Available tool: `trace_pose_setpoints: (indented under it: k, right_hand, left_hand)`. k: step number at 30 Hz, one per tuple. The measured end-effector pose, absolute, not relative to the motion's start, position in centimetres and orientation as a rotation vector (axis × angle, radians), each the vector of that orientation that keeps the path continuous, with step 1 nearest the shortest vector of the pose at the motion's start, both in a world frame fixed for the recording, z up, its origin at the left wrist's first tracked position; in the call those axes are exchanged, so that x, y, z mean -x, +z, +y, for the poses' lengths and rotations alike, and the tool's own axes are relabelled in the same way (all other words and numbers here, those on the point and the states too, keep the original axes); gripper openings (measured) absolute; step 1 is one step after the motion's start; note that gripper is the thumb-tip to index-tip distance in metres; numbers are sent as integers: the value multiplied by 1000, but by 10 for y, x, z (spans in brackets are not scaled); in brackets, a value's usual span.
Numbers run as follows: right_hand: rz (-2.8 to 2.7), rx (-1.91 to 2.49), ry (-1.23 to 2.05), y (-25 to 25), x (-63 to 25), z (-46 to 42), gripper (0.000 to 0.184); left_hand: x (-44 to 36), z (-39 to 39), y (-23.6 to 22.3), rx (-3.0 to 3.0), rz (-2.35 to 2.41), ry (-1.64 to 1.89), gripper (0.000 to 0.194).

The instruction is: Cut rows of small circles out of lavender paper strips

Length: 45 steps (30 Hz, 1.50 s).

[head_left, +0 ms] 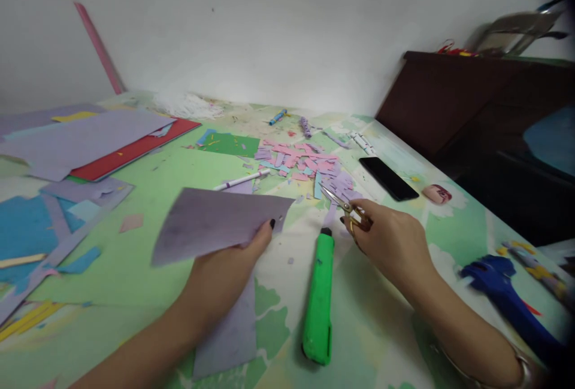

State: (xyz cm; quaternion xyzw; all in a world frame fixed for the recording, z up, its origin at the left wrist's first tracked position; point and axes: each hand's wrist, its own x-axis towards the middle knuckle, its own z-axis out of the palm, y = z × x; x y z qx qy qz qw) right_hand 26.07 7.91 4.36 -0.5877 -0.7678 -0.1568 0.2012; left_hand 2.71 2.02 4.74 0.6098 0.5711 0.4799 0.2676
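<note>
My left hand (238, 257) pinches a sheet of purple paper (211, 221) by its right part, thumb on top, with a small hole near the thumb. In my right hand (390, 233) is a pair of scissors (344, 203), fingers through the gold handles. The metal blades look nearly closed and point up and left, apart from the paper, over a pile of pink and purple paper scraps (305, 161). Between my hands lies a green utility knife (320, 299). Another purple sheet (227, 341) rests under my left forearm. A white pen (242, 179) lies beyond the held paper.
A black phone (389, 178) and a small pinkish object (437, 193) lie at right, near a blue tape dispenser (498, 287). Purple sheets (90, 137) and a red folder (135, 151) are stacked left. A dark cabinet (467, 102) borders the table's right side.
</note>
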Motion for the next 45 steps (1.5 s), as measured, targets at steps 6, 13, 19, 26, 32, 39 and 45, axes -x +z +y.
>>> trace_pose_setpoints:
  k: [6, 13, 19, 26, 32, 39, 45]
  right_hand:
    - [-2186, 1802, -391, 43, -272, 92, 37]
    - [-2277, 1725, -356, 36, -273, 98, 33]
    - [-2612, 1179, 276, 60, -255, 70, 26]
    - [-2942, 859, 50, 58, -252, 58, 27]
    - [-2805, 748, 63, 61, -267, 77, 21]
    - [-2001, 959, 124, 60, -280, 95, 25]
    - [-1511, 965, 580, 58, -266, 92, 19]
  left_hand:
    - [-29, 24, 46, -1699, 1666, 1175, 13]
    - [-20, 29, 26, -2170, 1585, 1215, 9]
    - [-20, 35, 26, -2337, 1742, 1159, 16]
    - [-18, 40, 18, -2427, 1775, 1107, 19]
    - [-18, 41, 15, -2534, 1733, 1015, 21]
    - [-29, 33, 13, -2760, 1459, 840, 21]
    - [-43, 20, 20, -2915, 1326, 653, 17]
